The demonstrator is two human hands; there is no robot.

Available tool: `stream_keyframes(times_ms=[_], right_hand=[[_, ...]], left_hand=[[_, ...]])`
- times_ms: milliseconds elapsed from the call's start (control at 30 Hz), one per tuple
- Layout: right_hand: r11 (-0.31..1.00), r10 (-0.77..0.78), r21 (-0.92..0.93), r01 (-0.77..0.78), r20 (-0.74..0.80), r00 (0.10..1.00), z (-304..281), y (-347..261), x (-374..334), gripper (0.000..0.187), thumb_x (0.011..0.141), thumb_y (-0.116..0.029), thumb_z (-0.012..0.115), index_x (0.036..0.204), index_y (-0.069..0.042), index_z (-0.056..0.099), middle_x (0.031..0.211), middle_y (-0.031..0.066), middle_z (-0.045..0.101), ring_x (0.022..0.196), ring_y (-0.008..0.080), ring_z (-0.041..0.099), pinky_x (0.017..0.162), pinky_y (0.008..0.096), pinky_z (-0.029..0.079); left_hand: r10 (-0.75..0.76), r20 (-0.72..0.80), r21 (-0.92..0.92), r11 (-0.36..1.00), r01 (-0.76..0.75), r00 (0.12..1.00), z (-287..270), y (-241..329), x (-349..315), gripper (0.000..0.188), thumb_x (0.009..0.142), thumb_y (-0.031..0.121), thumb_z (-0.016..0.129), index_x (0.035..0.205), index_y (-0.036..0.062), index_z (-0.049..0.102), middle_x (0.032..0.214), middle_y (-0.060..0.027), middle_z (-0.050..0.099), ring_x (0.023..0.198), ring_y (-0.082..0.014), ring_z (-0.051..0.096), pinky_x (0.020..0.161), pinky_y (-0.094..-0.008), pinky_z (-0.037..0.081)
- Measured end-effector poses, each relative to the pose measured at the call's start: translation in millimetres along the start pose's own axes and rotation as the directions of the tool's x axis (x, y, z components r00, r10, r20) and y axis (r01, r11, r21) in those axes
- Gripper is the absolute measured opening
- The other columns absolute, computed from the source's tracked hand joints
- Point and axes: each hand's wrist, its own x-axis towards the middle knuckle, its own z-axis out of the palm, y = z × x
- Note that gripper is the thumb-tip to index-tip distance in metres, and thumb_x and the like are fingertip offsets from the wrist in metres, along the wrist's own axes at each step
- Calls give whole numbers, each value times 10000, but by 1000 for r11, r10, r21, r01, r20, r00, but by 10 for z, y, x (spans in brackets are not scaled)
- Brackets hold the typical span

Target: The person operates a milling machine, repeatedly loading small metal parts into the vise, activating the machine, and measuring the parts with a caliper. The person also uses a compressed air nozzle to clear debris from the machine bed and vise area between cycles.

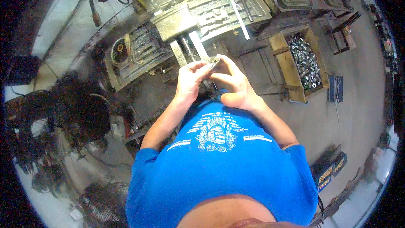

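Note:
Both my hands meet in front of my chest around a small dark metal part (215,61) with a round hole in it. My left hand (190,79) pinches it from the left between thumb and fingers. From the other side, my right hand (236,85) has its fingertips on the part, with the thumb held lower and away from it. Just beyond my hands is the machine's vise (177,23), with metal rails reaching toward me. The machine table (145,44) under it is strewn with metal chips.
A wooden crate (280,50) full of shiny metal parts (304,61) stands at the right. Long metal bars (240,19) lie on the machine table's right side. A lever with a wooden handle (95,17) hangs at the upper left. Blue bins (325,177) sit on the floor at lower right.

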Motion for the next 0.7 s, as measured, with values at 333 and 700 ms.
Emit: stream_keyframes(times_ms=[333,700], right_hand=[[998,61,26,-61,-25,998,-14,224,-214,591,479,-162,612,1055,-33,596,1311,278,337,1214,408,351,1011,399,296],[1000,-19,-15,19,-14,1000,-34,296,-247,446,465,-78,611,908,-41,648,1243,226,439,1092,367,459,932,388,382]], left_hand=[[-122,63,101,988,116,990,115,-187,-10,177,793,130,640,905,2,588,792,-47,620,672,-86,580,583,-186,429],[-162,39,203,968,150,986,86,-276,-13,226,798,198,642,904,4,591,777,-56,626,671,-116,591,621,-227,471]])
